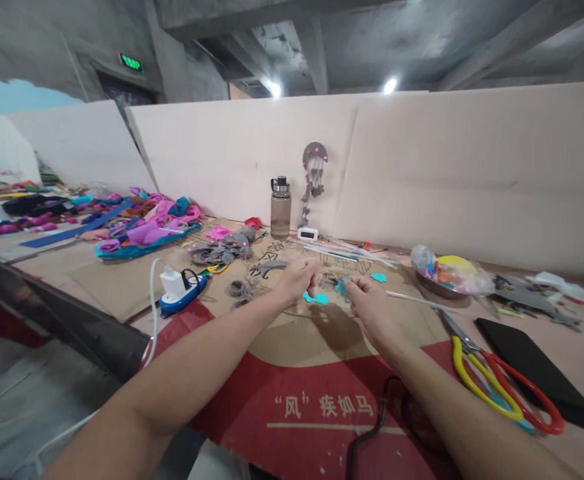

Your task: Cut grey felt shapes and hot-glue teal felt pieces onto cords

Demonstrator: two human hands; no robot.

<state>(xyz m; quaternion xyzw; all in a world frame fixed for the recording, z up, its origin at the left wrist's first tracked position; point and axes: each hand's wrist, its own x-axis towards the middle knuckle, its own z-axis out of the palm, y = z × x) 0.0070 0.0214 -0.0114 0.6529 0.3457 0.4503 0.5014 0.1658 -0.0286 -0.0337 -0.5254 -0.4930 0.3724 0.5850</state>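
Over the cardboard on the table, my left hand (298, 281) is closed with its fingers curled in; whatever it may pinch is too small to make out. Just below it lies a bright turquoise cut-out (318, 299), which looks like felt. Thumb and fingers of my right hand (369, 301) pinch another turquoise cut-out (342, 287). Beyond the right hand rests a third turquoise cut-out (379, 277). Grey cord (242, 291) is coiled left of my hands, near a curved grey felt piece (271, 268).
Scissors (477, 363) with yellow and red handles lie at right beside a black phone-like slab (537, 373). A bowl (439, 287) holds wrapped bits. Behind stand a bottle (281, 212) and small clock (307, 234). A blue power strip (185, 297) sits left.
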